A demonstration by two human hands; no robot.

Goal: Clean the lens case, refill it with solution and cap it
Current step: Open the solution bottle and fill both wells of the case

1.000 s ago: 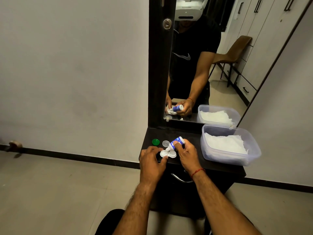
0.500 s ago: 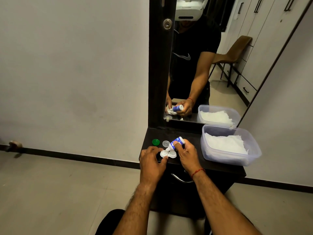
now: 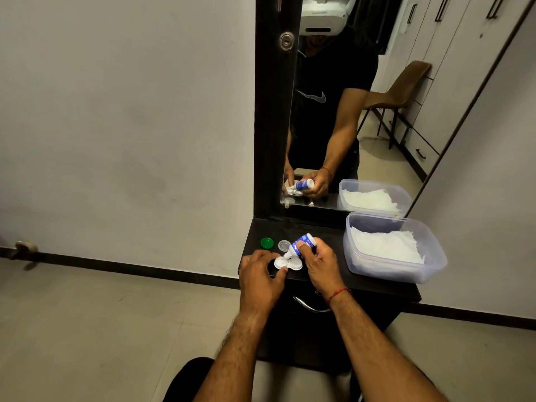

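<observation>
Nothing shifted over last second. Our right hand (image 3: 320, 264) fingers grasp solution bottle (image 3: 301, 245), nozzle tipped over lens case (image 3: 285, 263), centre frame on surface (image 3: 333, 227). Left hand (image 3: 259, 281) fingers pinch case edge. We judge refill ongoing, green cap (image 3: 266, 242) not yet on.

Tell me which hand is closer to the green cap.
Left. The left hand, holding the lens case, is just on the near side of the green cap; the right hand grips the bottle farther right, beyond the clear cap.

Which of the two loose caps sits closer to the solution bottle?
The clear cap, just left of the bottle; the green cap lies farther left.
</observation>
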